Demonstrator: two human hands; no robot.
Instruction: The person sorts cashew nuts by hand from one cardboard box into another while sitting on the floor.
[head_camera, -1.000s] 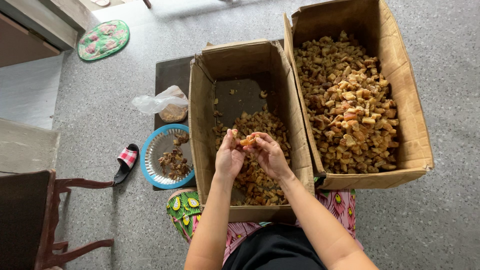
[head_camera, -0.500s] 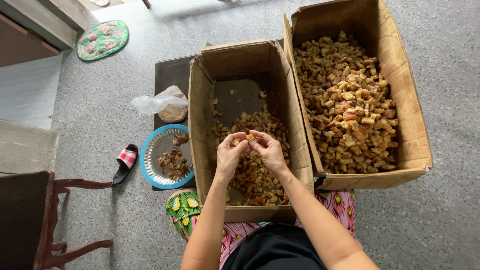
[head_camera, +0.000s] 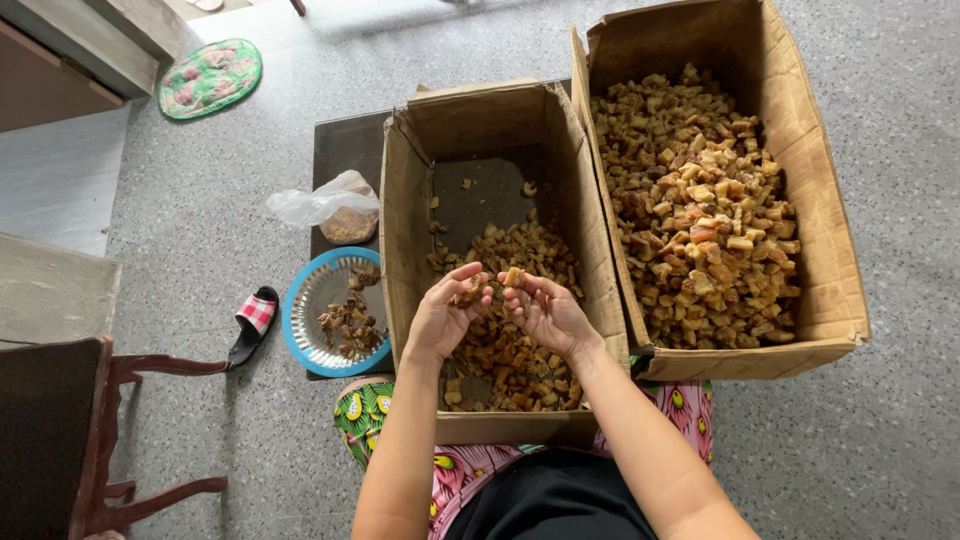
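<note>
My left hand (head_camera: 447, 316) and my right hand (head_camera: 541, 308) are raised together over the near cardboard box (head_camera: 408, 210). Each hand holds small brown dried pieces between its fingers, and the fingertips almost touch. Below them the box holds a heap of brown pieces (head_camera: 520, 350), with its far floor partly bare. To the right stands a larger cardboard box (head_camera: 820, 200), filled with similar tan and brown chunks (head_camera: 700, 210).
A blue-rimmed plate (head_camera: 302, 305) with darker scraps sits left of the near box, with a clear plastic bag (head_camera: 330, 205) behind it. A slipper (head_camera: 252, 322) lies further left, a wooden chair (head_camera: 90, 440) stands at the lower left, and a green mat (head_camera: 210, 78) lies far back.
Both hands have dropped a little and opened slightly, palms turning up, with the pieces now spread between the fingers instead of pinched together.
</note>
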